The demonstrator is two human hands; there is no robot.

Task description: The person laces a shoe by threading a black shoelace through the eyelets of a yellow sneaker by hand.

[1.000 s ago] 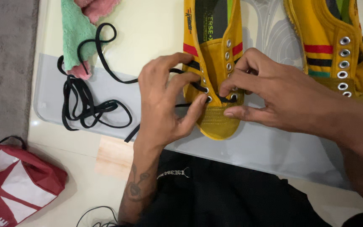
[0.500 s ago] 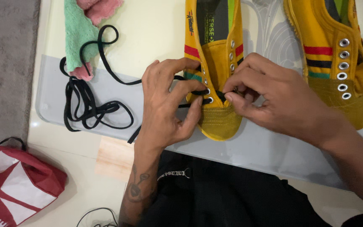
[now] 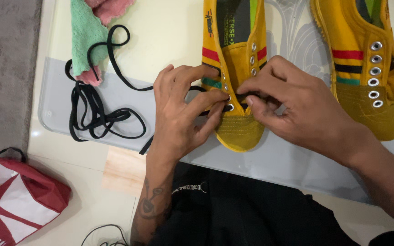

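Observation:
A yellow canvas shoe with red, black and green stripes lies toe toward me on a glass sheet. My left hand pinches a black shoelace at the lowest eyelets on the shoe's left side. My right hand presses fingertips on the lace at the right-side eyelets. Most of the lace trails in loose loops to the left. A second yellow shoe, unlaced, lies to the right.
A green and pink cloth lies at the top left under the lace. A red and white bag sits on the floor at the lower left. Grey carpet runs along the left edge. My dark trousers fill the bottom centre.
My right hand has slid left and down over the shoe's toe end. My left fingers have closed tighter on the lace at the eyelets. The loose lace loops barely shifted.

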